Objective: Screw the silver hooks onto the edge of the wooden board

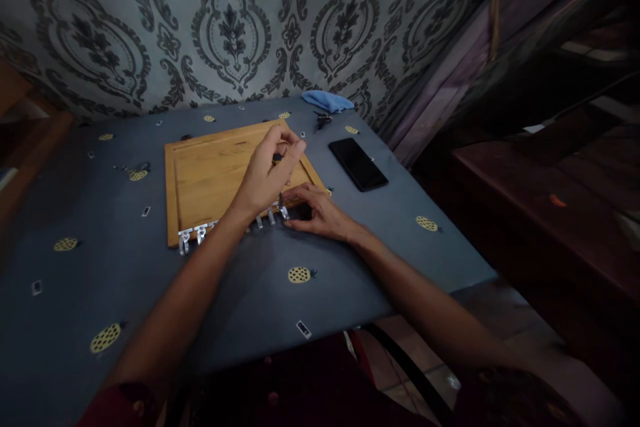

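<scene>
A wooden board (215, 177) with a raised frame lies flat on the table. Along its near edge runs a metal hook rail (200, 235) with several silvery hooks, its middle partly covered by my left forearm. My left hand (270, 167) is closed above the board around what looks like a screwdriver (277, 159). Only a bit of its black and yellow handle shows between the fingers, and a dark tip points down to the rail's right end. My right hand (320, 212) pinches the rail's right end against the board's edge, fingers on top and thumb below.
A black phone (358, 164) lies right of the board. Behind it are a blue cloth (327, 101) and a small dark object (323, 120). The table (350, 280) has a blue-grey pineapple-print cover and meets a patterned wall. A dark red surface (550, 200) stands to the right.
</scene>
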A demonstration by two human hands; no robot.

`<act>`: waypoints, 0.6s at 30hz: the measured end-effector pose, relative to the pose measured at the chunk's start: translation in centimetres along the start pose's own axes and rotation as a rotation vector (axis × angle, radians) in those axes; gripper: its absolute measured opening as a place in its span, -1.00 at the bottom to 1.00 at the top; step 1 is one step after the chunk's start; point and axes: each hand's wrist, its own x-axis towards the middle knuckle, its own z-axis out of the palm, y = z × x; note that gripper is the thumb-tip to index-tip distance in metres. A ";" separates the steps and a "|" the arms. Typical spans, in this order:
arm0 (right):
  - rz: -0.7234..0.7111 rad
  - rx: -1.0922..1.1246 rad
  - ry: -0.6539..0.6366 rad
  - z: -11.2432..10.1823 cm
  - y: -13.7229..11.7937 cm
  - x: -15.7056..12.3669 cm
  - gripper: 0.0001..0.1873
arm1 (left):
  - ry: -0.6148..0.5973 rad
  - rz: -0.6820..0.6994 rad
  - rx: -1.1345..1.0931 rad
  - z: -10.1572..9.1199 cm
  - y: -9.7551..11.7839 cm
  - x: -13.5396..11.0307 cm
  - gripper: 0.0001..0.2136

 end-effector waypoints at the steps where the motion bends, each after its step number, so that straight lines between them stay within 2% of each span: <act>1: -0.004 0.007 0.002 0.0 0.0 0.0 -0.55 | 0.015 0.017 0.049 0.0 -0.1 0.0 -0.81; 4: -0.007 0.026 0.007 0.1 0.1 0.0 -0.55 | 0.089 0.014 0.068 0.3 -0.5 0.1 -0.79; 7: -0.005 0.025 0.011 0.2 0.1 0.1 -0.54 | 0.124 -0.019 -0.092 1.0 -1.0 -0.1 -0.76; 11: -0.012 0.005 0.015 0.1 -0.1 0.1 -0.56 | 0.136 -0.034 -0.240 1.5 -0.9 -0.2 -0.61; 15: -0.011 -0.009 0.008 0.1 -0.2 0.2 -0.55 | 0.072 -0.022 -0.268 1.5 -0.4 0.0 -0.50; 18: -0.009 -0.020 0.002 0.1 -0.1 0.2 -0.54 | -0.060 -0.050 -0.269 1.3 -0.2 0.4 -0.50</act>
